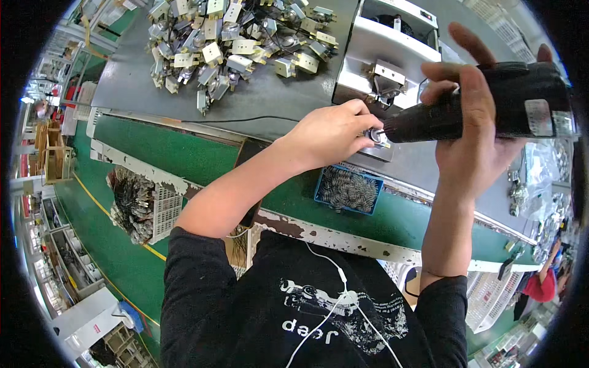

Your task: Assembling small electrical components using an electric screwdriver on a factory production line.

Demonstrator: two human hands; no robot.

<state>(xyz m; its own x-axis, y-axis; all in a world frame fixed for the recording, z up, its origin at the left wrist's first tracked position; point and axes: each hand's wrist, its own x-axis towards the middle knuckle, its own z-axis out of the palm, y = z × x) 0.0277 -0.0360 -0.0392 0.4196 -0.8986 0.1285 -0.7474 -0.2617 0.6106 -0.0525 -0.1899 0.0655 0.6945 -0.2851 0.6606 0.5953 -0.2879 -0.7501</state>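
My left hand (331,132) pinches a small shiny metal part (377,136) at the near edge of a metal fixture. In my right hand (469,135) lies a black power screwdriver (423,122), held sideways with its tapered nose pointing left. The nose meets the metal part at my left fingertips; its very tip is hard to make out. Just beyond my hands, a metal assembly with a white block (388,78) sits on the fixture (359,58).
A large heap of metal-and-white assemblies (230,46) covers the bench's far left. Below the bench edge is a blue tray (377,199) of springs. A black cable (245,118) crosses the bench. Plastic bags (540,184) lie at right. Another person in red (541,285) is at far right.
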